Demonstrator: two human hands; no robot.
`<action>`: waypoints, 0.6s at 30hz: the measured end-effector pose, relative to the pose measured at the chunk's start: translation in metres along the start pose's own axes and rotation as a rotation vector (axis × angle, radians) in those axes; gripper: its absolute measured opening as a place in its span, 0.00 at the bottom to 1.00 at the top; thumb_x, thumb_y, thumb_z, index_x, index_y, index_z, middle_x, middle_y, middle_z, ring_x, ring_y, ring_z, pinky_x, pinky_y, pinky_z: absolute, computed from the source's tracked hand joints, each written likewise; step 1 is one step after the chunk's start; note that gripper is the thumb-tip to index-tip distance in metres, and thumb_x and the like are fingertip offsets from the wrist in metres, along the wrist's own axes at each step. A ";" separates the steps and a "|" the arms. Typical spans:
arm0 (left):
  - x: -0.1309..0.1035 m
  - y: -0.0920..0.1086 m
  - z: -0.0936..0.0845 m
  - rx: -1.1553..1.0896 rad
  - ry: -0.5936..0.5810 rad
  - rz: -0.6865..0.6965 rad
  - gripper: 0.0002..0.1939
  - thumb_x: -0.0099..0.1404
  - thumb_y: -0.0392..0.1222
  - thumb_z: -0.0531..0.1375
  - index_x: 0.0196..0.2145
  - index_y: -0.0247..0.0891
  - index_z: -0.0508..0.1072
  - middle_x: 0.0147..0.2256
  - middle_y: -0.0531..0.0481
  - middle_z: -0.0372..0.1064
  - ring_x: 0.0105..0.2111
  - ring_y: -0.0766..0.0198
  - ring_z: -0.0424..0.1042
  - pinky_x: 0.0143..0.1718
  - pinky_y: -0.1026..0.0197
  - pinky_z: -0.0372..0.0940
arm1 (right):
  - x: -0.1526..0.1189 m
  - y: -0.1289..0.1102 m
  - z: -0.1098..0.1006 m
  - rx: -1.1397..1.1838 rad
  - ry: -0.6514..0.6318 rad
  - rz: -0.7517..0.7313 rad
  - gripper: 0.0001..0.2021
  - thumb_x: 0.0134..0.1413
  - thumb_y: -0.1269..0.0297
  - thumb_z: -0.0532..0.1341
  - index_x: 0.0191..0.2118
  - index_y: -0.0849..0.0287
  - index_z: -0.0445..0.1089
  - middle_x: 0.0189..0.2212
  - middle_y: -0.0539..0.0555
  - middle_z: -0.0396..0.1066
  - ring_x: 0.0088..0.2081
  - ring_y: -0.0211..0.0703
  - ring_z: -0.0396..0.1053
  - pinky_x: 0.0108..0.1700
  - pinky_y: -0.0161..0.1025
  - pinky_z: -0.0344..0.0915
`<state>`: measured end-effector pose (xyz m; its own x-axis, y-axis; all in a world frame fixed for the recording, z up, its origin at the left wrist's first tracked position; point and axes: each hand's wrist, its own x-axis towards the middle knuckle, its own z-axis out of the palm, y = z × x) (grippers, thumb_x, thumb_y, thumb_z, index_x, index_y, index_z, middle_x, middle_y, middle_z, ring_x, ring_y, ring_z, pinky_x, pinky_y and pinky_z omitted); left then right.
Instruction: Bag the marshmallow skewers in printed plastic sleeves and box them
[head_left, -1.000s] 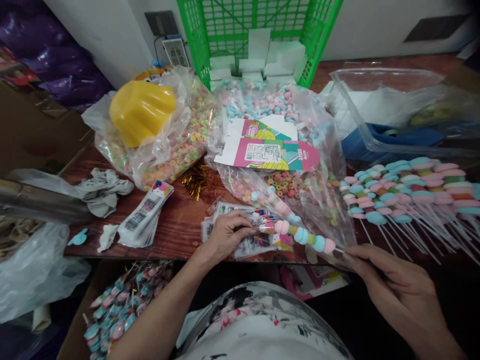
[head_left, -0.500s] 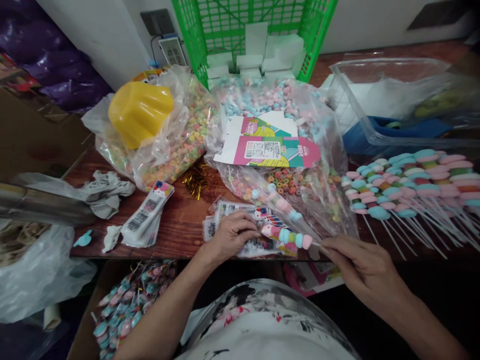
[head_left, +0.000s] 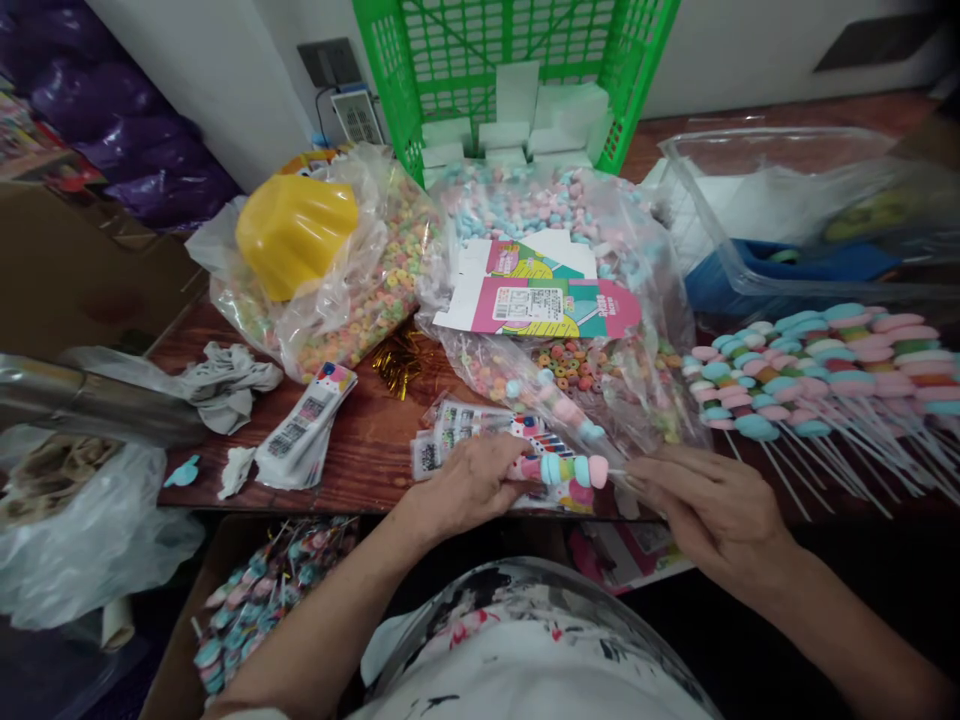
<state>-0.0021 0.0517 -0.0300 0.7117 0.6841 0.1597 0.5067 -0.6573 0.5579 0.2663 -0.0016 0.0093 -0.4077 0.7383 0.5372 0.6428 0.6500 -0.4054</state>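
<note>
A candy skewer (head_left: 574, 470) with pink, blue and green pieces lies level between my two hands near the table's front edge. My right hand (head_left: 694, 495) pinches its white stick. The left end of the candy is inside a printed wrapper, and my left hand (head_left: 476, 485) has its fingers closed round that wrapper. Under and behind my left hand lie several printed wrappers (head_left: 457, 420). Another stack of wrappers (head_left: 304, 430) rests to the left. Many finished skewers (head_left: 817, 370) are piled at the right, sticks pointing toward me.
Bags of ring candy (head_left: 379, 310) and of pink and blue candy (head_left: 540, 200) stand behind, with a flat printed box (head_left: 540, 300) on top. Farther off are a green basket (head_left: 637, 90) and a clear bin (head_left: 780, 140). A box of wrapped skewers (head_left: 262, 600) sits below the table.
The skewer and my right hand have moved a little left, toward my left hand. My left hand's fingers have closed further round the wrapper. The view has shifted slightly.
</note>
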 end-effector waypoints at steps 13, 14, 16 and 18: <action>0.014 0.040 -0.002 -0.290 -0.143 -0.165 0.15 0.54 0.48 0.67 0.35 0.37 0.71 0.29 0.54 0.70 0.29 0.65 0.67 0.29 0.66 0.56 | 0.023 -0.009 -0.023 -0.018 -0.259 -0.172 0.14 0.54 0.80 0.48 0.37 0.60 0.67 0.26 0.52 0.67 0.29 0.38 0.64 0.32 0.35 0.59; 0.014 0.041 -0.002 -0.299 -0.129 -0.194 0.15 0.54 0.47 0.67 0.35 0.37 0.71 0.29 0.55 0.70 0.29 0.66 0.66 0.29 0.66 0.56 | 0.025 -0.011 -0.025 -0.032 -0.232 -0.184 0.14 0.54 0.80 0.48 0.37 0.60 0.67 0.26 0.52 0.67 0.30 0.38 0.64 0.32 0.36 0.58; 0.015 0.046 -0.003 -0.361 -0.114 -0.237 0.15 0.53 0.46 0.68 0.36 0.37 0.72 0.28 0.56 0.68 0.28 0.67 0.65 0.29 0.67 0.57 | 0.027 -0.014 -0.031 -0.076 -0.187 -0.206 0.13 0.55 0.79 0.48 0.37 0.60 0.67 0.26 0.52 0.67 0.29 0.39 0.63 0.31 0.37 0.57; 0.015 0.051 -0.004 -0.466 -0.138 -0.267 0.14 0.52 0.44 0.68 0.34 0.36 0.72 0.26 0.58 0.65 0.27 0.69 0.62 0.29 0.68 0.56 | 0.027 -0.015 -0.033 -0.129 -0.179 -0.219 0.13 0.56 0.78 0.47 0.37 0.60 0.67 0.26 0.52 0.67 0.29 0.40 0.62 0.32 0.38 0.55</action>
<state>0.0325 0.0295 0.0045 0.6607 0.7397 -0.1278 0.4321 -0.2356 0.8705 0.2674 0.0031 0.0547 -0.6458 0.6109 0.4580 0.5997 0.7771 -0.1910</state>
